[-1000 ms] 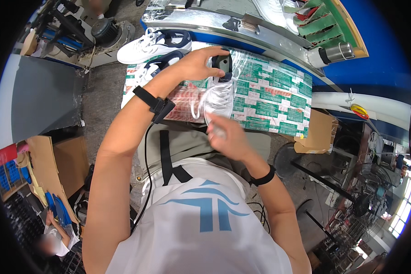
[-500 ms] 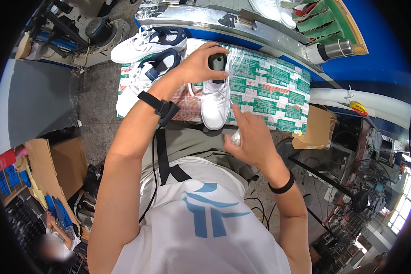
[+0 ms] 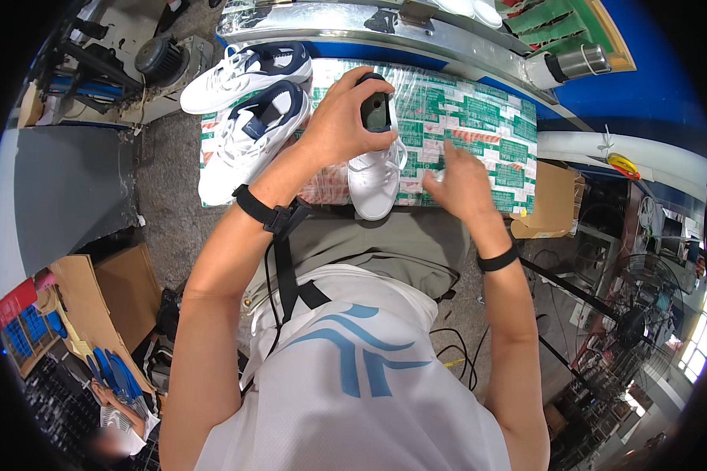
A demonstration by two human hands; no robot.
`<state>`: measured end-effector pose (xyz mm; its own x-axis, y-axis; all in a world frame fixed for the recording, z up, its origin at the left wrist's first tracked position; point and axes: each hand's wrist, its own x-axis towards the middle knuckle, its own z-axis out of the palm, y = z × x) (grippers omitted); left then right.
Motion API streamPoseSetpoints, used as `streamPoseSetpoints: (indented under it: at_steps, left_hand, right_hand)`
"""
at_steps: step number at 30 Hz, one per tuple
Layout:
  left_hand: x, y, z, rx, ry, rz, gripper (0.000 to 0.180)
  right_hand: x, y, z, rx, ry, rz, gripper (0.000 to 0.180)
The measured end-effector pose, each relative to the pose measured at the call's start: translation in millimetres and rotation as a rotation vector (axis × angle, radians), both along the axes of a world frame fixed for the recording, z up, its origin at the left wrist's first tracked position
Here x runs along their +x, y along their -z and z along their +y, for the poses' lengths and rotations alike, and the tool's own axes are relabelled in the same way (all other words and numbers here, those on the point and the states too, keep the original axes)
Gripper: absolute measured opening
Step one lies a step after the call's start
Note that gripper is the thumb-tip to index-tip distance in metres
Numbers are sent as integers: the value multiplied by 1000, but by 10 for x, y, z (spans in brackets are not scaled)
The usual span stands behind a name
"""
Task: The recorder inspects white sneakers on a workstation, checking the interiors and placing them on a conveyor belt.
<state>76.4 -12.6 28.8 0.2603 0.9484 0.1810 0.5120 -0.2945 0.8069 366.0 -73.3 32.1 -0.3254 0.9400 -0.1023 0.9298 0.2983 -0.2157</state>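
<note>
A white sneaker (image 3: 373,184) stands toe toward me on the tape-covered surface, and a dark, holed block that looks like a shoe last (image 3: 376,114) fills its opening. My left hand (image 3: 342,118) is wrapped round the sneaker's heel end, thumb on the near side and fingers on the far side. To the right of the sneaker, apart from it, is my right hand (image 3: 463,184). Its index finger points away from me, and a small whitish wad (image 3: 438,176) shows by the thumb, partly hidden. Left of my left hand lie two more white sneakers (image 3: 247,141) with navy linings.
The work surface (image 3: 479,118) is wrapped in green, white and red printed tape. Behind it runs a metal rail (image 3: 330,27) with a metal cylinder (image 3: 577,64) at its right end. Yellow-handled snips (image 3: 623,166) hang at the right, above an open cardboard box (image 3: 543,200).
My right hand has moved right and away from the sneaker's toe, the whitish wad with it. My left hand keeps hold of the sneaker's heel, and its laces now loop out to the right.
</note>
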Motion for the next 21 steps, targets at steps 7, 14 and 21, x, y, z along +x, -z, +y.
streamPoseSetpoints:
  at_steps: [7,14,21]
  left_hand:
    - [-99,199,214,-75,3,7,71]
    - [-97,145,159,-95,32,-57,67]
    - [-152,133,79,-94,-30,8,69]
  right_hand:
    - [-357,-430,-222,-97,-60,533,75]
    - [-391,-217,-71,79,-182,86,78]
    - [73,-558,-707,-204,73,114,75]
